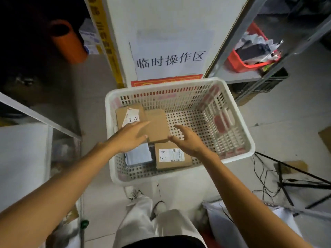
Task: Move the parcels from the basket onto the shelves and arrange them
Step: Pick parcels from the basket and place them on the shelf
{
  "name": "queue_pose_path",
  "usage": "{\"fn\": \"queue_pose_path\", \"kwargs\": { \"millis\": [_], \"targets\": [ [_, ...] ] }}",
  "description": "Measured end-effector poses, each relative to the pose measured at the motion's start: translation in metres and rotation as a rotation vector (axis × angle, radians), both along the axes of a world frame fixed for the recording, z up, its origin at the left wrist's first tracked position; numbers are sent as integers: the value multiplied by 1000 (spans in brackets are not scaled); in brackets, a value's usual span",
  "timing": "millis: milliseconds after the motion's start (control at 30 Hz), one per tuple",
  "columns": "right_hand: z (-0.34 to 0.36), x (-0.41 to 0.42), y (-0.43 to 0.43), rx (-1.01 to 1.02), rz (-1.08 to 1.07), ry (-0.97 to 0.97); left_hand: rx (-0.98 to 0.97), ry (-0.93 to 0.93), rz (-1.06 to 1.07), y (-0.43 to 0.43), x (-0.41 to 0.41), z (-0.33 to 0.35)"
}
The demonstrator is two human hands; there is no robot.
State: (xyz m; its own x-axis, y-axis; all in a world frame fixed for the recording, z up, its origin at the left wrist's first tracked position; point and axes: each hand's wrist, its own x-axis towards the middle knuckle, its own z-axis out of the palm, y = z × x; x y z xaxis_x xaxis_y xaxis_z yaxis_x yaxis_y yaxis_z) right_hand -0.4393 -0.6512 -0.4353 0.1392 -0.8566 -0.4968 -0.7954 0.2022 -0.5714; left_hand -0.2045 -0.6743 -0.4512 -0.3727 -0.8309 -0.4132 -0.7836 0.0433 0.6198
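Note:
A white perforated basket [236, 122] stands on the floor in front of me. Inside lie a plain brown box [157, 124] in the middle, a brown box with an "A-1" label [129, 115] behind it at the left, another labelled brown box [172, 156] near the front, and a grey-blue soft parcel [138, 155] at the front left. My left hand [130, 135] reaches over the left side of the plain box, fingers spread. My right hand [188, 140] hovers at that box's right front corner, fingers apart. Neither hand grips anything.
Metal shelving runs along the left [41, 115] and the right [238, 77]; the right one carries a red bin [238, 63]. An orange tube [68, 42] lies on the left. A white pillar with a paper sign [170, 58] stands behind the basket. Cables and tripod legs [295, 179] lie at right.

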Motion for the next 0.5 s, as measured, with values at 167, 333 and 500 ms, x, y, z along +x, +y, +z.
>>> {"fn": "queue_pose_path", "kwargs": {
  "millis": [167, 333, 500],
  "targets": [
    [-42, 13, -43, 110, 25, -29, 81, 50, 157, -13, 19, -44],
    [-113, 49, -98, 230, 49, -177, 52, -28, 357, -28, 34, -99],
    [-183, 82, -141, 284, -33, -271, -3, -181, 505, -50, 19, -152]
  ]
}}
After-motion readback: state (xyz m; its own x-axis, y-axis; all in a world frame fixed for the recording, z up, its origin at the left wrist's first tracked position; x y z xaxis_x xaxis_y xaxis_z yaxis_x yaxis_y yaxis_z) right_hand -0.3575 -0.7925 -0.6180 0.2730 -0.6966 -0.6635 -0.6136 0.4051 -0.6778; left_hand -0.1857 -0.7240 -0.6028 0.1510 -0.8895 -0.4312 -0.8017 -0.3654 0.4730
